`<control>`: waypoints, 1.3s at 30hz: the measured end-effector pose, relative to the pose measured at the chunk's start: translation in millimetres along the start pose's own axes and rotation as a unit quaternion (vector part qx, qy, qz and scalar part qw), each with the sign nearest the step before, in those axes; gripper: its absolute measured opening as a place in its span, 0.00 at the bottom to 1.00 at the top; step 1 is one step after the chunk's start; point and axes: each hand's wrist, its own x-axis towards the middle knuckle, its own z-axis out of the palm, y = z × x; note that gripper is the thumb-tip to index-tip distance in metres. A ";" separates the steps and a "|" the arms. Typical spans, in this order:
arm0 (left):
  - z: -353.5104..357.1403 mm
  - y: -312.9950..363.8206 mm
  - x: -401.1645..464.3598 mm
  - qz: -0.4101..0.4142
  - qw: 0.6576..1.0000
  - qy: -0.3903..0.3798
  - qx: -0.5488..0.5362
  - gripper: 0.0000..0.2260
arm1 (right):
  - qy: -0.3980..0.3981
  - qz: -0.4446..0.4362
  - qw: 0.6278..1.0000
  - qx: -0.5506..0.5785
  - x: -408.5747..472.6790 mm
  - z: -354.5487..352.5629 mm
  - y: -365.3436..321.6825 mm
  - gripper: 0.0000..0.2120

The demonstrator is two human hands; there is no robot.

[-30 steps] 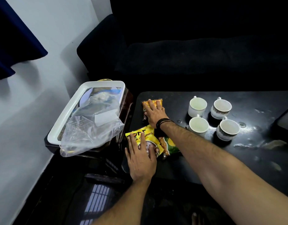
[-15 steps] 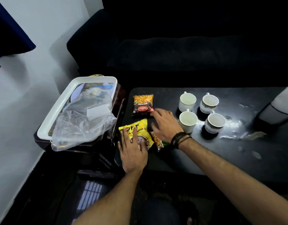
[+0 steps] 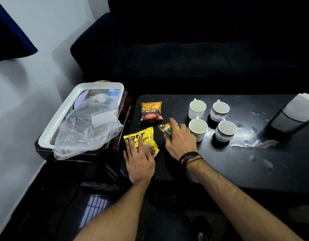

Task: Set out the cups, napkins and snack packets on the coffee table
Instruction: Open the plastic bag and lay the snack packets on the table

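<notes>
On the black coffee table (image 3: 228,162) lie three snack packets. A red and orange mixture packet (image 3: 151,112) lies flat at the far left. My left hand (image 3: 139,160) rests flat, fingers spread, on a yellow packet (image 3: 142,139) at the near left corner. My right hand (image 3: 180,140) grips a small green and orange packet (image 3: 166,128) between the other two packets and the cups. Several white cups (image 3: 198,129) stand in a square group to the right of that hand. No napkins show on the table.
A white tray (image 3: 63,122) holding a clear plastic bag (image 3: 88,129) with items inside sits on a dark side stand to the left. A white and grey flask (image 3: 294,113) stands at the table's right end. A dark sofa runs behind. Wet patches mark the tabletop.
My right hand left the mixture packet at the far left, drew back and closed on the green and orange packet, shifting it right toward the cups. My left hand stayed on the yellow packet.
</notes>
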 end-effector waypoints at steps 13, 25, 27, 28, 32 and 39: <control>5.5 -1.6 1.1 0.010 1.000 0.012 0.007 0.31 | -0.077 0.134 0.987 -0.042 131.1 14.0 -19.7 0.39; 10.7 -4.6 1.7 0.048 0.999 0.017 -0.006 0.27 | -0.165 0.034 0.980 -0.102 100.4 41.0 -11.5 0.39; 11.7 -5.7 2.3 0.071 0.997 0.005 0.000 0.27 | -0.170 0.057 0.980 -0.084 108.2 39.7 -10.3 0.42; 12.5 -6.4 2.3 0.082 0.997 -0.001 0.006 0.28 | -0.173 0.065 0.979 -0.081 111.4 38.7 -9.4 0.43; 15.4 -9.2 3.8 0.095 0.995 -0.016 0.019 0.30 | -0.145 0.059 0.987 -0.039 103.8 35.3 -15.3 0.44; 20.9 -9.3 4.2 0.065 0.998 0.004 -0.018 0.34 | -0.020 -0.105 0.976 0.188 3.5 55.1 11.5 0.29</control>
